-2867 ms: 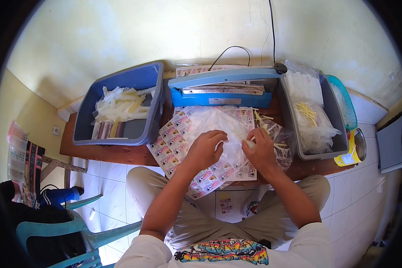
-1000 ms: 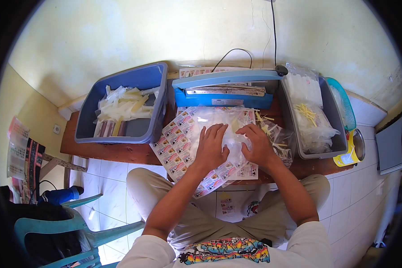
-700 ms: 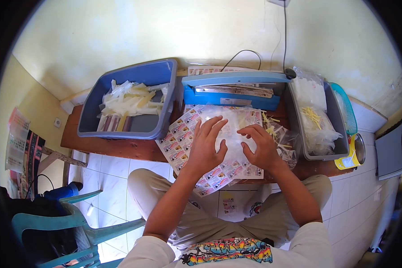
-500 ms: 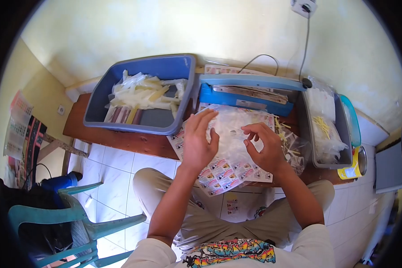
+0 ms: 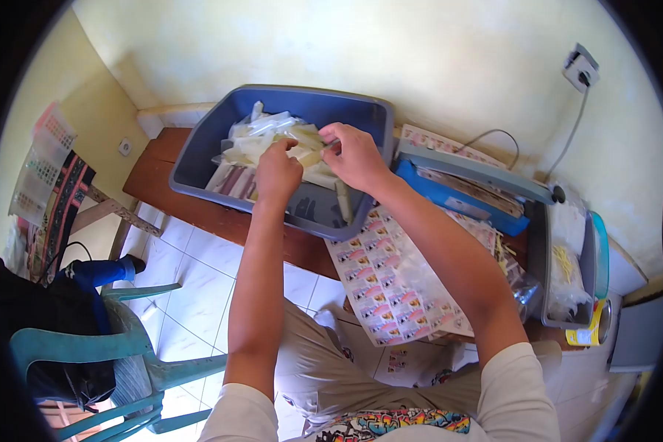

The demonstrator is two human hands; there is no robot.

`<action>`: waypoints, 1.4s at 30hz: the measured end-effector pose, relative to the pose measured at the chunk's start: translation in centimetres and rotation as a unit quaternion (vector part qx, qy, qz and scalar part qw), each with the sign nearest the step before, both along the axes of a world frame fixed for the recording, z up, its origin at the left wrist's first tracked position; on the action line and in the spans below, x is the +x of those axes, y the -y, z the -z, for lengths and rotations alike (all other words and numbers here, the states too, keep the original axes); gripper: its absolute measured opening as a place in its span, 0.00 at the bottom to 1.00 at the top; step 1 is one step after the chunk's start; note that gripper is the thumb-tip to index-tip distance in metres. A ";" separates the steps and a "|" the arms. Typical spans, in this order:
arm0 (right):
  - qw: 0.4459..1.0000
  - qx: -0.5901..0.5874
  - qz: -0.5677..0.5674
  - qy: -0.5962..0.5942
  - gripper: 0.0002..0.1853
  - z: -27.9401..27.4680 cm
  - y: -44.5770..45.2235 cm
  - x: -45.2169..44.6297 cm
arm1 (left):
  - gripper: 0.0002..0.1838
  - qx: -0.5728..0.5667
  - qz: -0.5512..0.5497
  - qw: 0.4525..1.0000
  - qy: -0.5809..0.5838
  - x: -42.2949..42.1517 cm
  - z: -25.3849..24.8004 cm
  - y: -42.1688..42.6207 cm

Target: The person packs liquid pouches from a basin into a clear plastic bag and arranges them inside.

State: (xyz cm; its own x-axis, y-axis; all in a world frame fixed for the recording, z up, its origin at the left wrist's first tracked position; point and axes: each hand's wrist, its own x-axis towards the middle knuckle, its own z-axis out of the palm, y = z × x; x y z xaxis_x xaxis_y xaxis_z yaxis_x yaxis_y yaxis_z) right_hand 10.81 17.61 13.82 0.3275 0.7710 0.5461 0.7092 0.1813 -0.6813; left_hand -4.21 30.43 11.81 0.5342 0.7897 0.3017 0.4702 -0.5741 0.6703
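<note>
Both of my hands are over the blue-grey plastic tub (image 5: 317, 98), among slim, clear-wrapped sticks (image 5: 261, 136) in white and pale yellow. My left hand (image 5: 276, 175) is above the near part of the pile, its fingers curled together; what they hold, if anything, is hidden. On the right side of the pile, my right hand (image 5: 355, 158) has its thumb and bent forefinger apart, close to the sticks, and I see nothing gripped between them. A few brownish-purple sticks (image 5: 237, 183) lie side by side at the tub's front left.
Printed label sheets (image 5: 383, 287) lie on the brown bench (image 5: 155, 173), beneath my right forearm. Behind them stands a blue paper cutter (image 5: 449, 197). A grey bin (image 5: 578, 313) with plastic bags and a yellow can (image 5: 586, 335) are at right. A green chair (image 5: 66, 342) is at left.
My hands have moved left from above the clear plastic on the label sheets to inside the tub. The view has turned left, so the bench things appear farther right.
</note>
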 end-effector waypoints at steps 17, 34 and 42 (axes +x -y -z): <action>0.930 -0.310 -0.057 0.189 0.19 10.3 -17.1 3.1 | 0.26 -0.082 -0.060 0.973 -0.206 -0.8 0.7 -3.7; 0.902 -0.395 0.062 0.161 0.21 4.1 -14.4 -0.7 | 0.27 -0.090 -0.053 0.959 -0.264 -0.6 0.9 -3.6; 0.968 -0.239 0.042 0.062 0.17 0.4 -9.1 -3.2 | 0.29 -0.030 -0.072 0.992 -0.101 -0.4 1.4 -3.0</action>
